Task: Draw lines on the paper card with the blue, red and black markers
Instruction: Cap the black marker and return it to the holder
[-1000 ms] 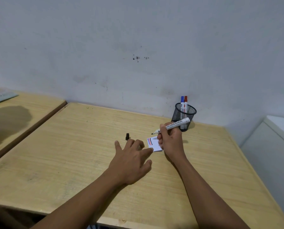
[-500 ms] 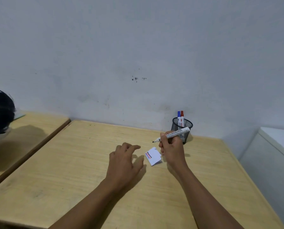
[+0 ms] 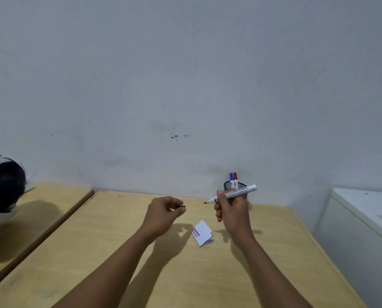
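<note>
The left hand (image 3: 163, 215) is pinching the black cap (image 3: 182, 206) just left of the uncapped black marker (image 3: 232, 194), whose tip is pointing toward it from the right hand (image 3: 231, 213)'s closed grip.

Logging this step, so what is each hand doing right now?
Left hand: pinching the black cap.
Right hand: closed on the uncapped marker.

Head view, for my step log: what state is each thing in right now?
White paper card: flat on the wooden table, bearing blue, red and black lines.
Black marker: uncapped, held off the card in the right hand.
Small black cap: pinched in the left hand.
Blue marker: capped, upright in the black mesh cup.
Red marker: capped, upright in the cup.
</note>
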`<state>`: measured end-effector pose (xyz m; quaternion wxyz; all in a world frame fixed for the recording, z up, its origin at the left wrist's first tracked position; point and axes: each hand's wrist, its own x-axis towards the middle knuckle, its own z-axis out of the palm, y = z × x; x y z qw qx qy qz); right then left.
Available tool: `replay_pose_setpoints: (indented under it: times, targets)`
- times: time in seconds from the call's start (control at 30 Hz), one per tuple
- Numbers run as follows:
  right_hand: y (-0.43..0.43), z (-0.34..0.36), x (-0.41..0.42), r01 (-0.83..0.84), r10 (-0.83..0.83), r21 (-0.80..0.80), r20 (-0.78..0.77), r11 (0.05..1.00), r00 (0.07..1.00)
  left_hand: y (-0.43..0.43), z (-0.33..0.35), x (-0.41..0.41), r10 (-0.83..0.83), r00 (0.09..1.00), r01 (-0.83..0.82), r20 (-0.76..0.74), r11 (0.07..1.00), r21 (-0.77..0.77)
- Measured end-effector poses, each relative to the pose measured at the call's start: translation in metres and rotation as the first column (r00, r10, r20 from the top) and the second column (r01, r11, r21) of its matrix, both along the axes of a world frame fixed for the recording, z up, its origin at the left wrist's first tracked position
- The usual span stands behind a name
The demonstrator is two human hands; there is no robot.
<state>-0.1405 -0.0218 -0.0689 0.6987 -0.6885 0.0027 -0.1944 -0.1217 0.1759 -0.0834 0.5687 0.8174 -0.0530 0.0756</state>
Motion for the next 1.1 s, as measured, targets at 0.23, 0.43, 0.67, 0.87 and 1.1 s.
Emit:
replay_pose_setpoints:
  times: [0.23, 0.43, 0.67, 0.87, 1.1]
  targets:
    - [0.004, 0.058, -0.010, -0.028, 0.018, 0.083, 0.114, 0.996, 0.993, -0.029, 0.077, -0.021, -0.116, 0.993, 0.111, 0.003, 0.937, -0.331]
    - [0.001, 0.085, -0.021, -0.075, 0.064, 0.055, 0.179, 0.996, 0.982, -0.044, 0.105, -0.031, -0.201, 0.977, 0.210, 0.064, 0.902, -0.377]
    - [-0.009, 0.101, -0.023, -0.190, 0.163, 0.142, 0.183, 0.971, 0.970, -0.050, 0.118, -0.026, -0.234, 0.968, 0.249, 0.088, 0.885, -0.394]
    - [-0.015, 0.106, -0.019, -0.194, 0.161, 0.140, 0.215, 0.971, 0.963, -0.053, 0.124, -0.024, -0.274, 0.952, 0.305, 0.135, 0.875, -0.376]
    - [-0.010, 0.102, -0.013, -0.184, 0.160, 0.316, 0.101, 0.931, 0.982, -0.068, 0.113, -0.024, -0.128, 0.864, 0.216, 0.488, 0.968, -0.129]
